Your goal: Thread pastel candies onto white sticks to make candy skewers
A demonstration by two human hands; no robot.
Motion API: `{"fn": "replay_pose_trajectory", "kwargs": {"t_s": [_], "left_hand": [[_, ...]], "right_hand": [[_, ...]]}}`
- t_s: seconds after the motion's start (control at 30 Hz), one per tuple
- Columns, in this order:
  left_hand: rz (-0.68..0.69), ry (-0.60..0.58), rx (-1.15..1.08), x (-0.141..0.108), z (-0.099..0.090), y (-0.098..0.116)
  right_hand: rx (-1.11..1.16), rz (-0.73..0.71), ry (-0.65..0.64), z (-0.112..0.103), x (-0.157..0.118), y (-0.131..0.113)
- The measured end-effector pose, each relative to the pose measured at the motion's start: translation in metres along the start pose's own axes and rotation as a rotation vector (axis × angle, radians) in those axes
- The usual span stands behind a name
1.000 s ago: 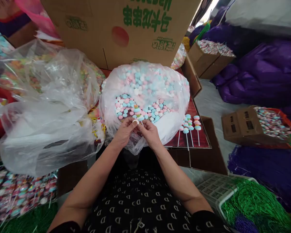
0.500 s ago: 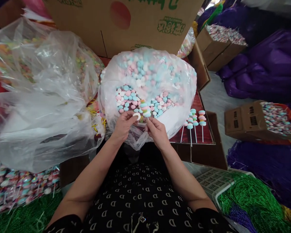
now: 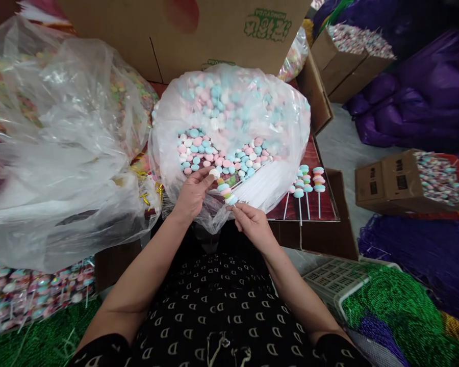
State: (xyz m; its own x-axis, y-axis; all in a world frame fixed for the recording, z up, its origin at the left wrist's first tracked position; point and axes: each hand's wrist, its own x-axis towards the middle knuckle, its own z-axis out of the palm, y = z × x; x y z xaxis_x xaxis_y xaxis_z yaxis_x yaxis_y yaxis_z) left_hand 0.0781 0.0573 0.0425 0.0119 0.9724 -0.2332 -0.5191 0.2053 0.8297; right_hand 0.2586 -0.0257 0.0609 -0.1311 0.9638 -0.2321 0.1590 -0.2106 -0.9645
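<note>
My left hand [image 3: 194, 192] pinches a white candy [image 3: 214, 173] at the upper end of a candy skewer [image 3: 226, 191] stacked with blue, pink, green and white pieces. Close beside it, my right hand [image 3: 251, 223] grips the skewer's stick at the lower end. Both hands are over the front of a big clear bag [image 3: 294, 114], where loose pink, blue and white candies [image 3: 199, 148] and a bundle of white sticks [image 3: 262, 183] lie. Several finished-looking skewers [image 3: 319, 179] rest on the red table [image 3: 331, 206] to the right.
A large carton [image 3: 222, 30] stands behind the bag. Clear plastic bags [image 3: 61, 178] with colourful candy cover the left side. Candy-filled boxes [image 3: 386, 178], purple sacks [image 3: 436, 97] and a crate [image 3: 334, 285] with green strands are at the right.
The skewer has tilted to the left, and my left hand has brought the white candy to its upper end. My right hand has moved slightly down and right. The view has shifted slightly.
</note>
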Motion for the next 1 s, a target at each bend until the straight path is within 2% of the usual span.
{"fn": "replay_pose_trajectory", "kwargs": {"t_s": [0.2, 0.4, 0.67, 0.87, 1.0], "left_hand": [[0.079, 0.001, 0.132, 0.0, -0.002, -0.001], [0.192, 0.003, 0.283, -0.005, -0.004, -0.007], [0.355, 0.011, 0.549, -0.012, -0.006, -0.007], [0.411, 0.086, 0.602, -0.013, -0.002, -0.005], [0.413, 0.038, 0.616, -0.009, -0.004, -0.004]], "right_hand": [[-0.121, -0.029, -0.015, -0.01, -0.001, -0.002], [-0.112, -0.012, -0.024, -0.017, -0.002, -0.009], [-0.013, 0.107, -0.03, -0.006, 0.002, -0.006], [-0.068, 0.013, 0.026, 0.011, 0.006, 0.0], [-0.061, -0.002, 0.069, 0.014, 0.009, 0.002]]}}
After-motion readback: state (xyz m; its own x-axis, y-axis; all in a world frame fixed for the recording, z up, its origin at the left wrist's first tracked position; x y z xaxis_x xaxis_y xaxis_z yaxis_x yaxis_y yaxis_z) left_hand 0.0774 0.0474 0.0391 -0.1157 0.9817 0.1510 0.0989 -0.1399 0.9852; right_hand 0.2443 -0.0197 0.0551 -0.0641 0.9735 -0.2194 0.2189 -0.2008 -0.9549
